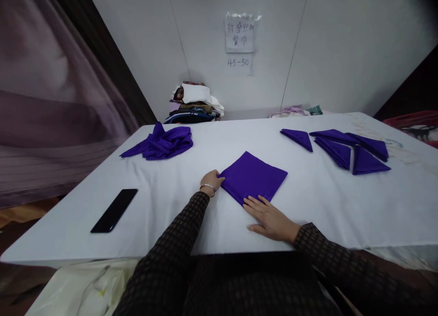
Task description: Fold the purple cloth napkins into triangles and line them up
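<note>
A purple cloth napkin [255, 174], folded into a flat square, lies cornerwise on the white table in front of me. Its left corner is pinched between the thumb and fingers of my left hand [211, 181], which wears a silver bracelet at the wrist. My right hand [270, 218] rests flat with fingers stretched out, the fingertips on the napkin's near corner and the palm over the tablecloth. That near corner is partly hidden under the fingers.
Loose purple cloths [167, 142] are heaped at the back left. Several napkins folded into triangles [371, 160] lie at the right. A black phone [114, 211] lies at the front left of the white-covered table [164, 215]. Behind it, folded clothes [195, 104] are piled against the wall.
</note>
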`<state>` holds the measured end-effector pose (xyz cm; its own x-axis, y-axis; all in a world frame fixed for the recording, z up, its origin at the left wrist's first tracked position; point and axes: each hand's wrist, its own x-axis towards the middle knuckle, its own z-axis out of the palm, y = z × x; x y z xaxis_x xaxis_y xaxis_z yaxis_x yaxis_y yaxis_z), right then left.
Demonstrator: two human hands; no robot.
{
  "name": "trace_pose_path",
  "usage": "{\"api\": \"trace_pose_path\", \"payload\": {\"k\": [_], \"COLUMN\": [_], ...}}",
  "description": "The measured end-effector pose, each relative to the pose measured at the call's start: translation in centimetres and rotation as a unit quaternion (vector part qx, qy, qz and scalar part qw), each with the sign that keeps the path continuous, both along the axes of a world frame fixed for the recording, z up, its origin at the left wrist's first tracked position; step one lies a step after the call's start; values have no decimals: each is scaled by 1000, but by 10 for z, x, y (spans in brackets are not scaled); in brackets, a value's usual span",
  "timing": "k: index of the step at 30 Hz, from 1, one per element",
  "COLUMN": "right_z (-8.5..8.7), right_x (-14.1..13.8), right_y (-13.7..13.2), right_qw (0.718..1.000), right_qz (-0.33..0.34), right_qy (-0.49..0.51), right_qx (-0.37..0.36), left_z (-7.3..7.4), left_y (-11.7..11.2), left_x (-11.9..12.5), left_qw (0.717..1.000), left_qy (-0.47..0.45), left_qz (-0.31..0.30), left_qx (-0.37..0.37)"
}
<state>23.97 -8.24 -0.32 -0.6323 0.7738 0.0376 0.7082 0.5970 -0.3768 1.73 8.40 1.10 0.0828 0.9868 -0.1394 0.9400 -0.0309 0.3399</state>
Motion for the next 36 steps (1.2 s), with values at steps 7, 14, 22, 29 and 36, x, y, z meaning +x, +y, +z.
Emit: {"api": "trace_pose_path", "payload": {"k": [7,14,22,29,36], "right_z": [-1,17,7,-2,9], "right_x": [-3,3,59,107,109], "right_y": [1,7,67,83,88], "right_qw": [1000,992,963,909,889], "right_qz": [-10,-54,-260,-416,-457], "right_qy": [25,69,18,10,-33], "right_qx": [-2,-89,67,29,-4], "left_z": [-6,-11,-16,-16,-17], "left_y": [-4,-6,-8,-6,-7], "left_x": [-1,-4,-7,-8,-9], "left_qw": [999,997,995,996,995], "left_qy": [-18,-43,-41,-35,-46], "left_qz": [1,1,-21,-28,-25], "left_qx": [32,57,86,78,83]}}
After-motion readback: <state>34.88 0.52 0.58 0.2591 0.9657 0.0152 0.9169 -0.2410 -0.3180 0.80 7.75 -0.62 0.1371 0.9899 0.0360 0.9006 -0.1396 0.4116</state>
